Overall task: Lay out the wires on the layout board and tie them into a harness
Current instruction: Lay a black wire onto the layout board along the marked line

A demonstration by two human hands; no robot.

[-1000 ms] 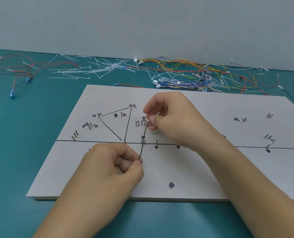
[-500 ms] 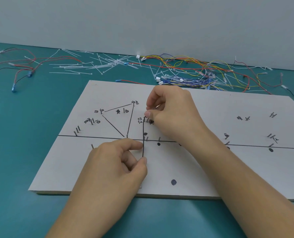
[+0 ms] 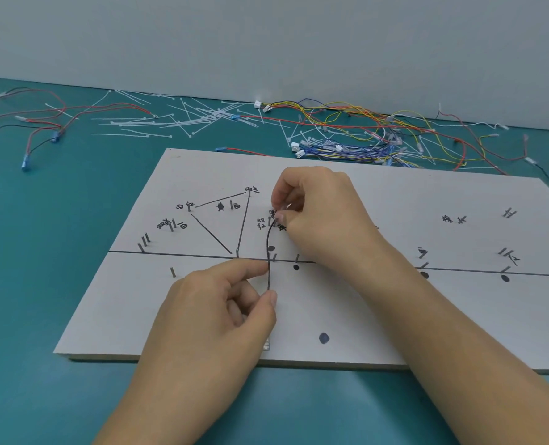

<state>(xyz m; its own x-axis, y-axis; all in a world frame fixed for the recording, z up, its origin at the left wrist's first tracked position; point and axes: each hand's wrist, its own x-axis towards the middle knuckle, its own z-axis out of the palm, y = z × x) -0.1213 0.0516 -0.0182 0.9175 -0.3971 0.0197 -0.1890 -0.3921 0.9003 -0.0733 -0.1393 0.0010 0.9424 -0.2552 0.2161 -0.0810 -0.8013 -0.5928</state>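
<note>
Head view puts the left hand (image 3: 222, 303) nearest, low on the layout board (image 3: 459, 316), its thumb and forefinger pinched on the lower end of a thin black wire (image 3: 268, 261). That grip looks meant to hold the wire taut and steer it. The wire runs up the board, crossing the long drawn line beside a short pin (image 3: 274, 256), to the right hand (image 3: 318, 220). Its fingertips pinch the upper end right at the pins by the handwritten labels, apparently seating it at its marked start. So both hands are clamped on the one wire, set apart along its length. Beyond the board, on the teal table (image 3: 42, 284), lie scattered white cable ties (image 3: 183, 123) and a tangle of coloured wires (image 3: 347, 146), within reach for later runs and tying.
</note>
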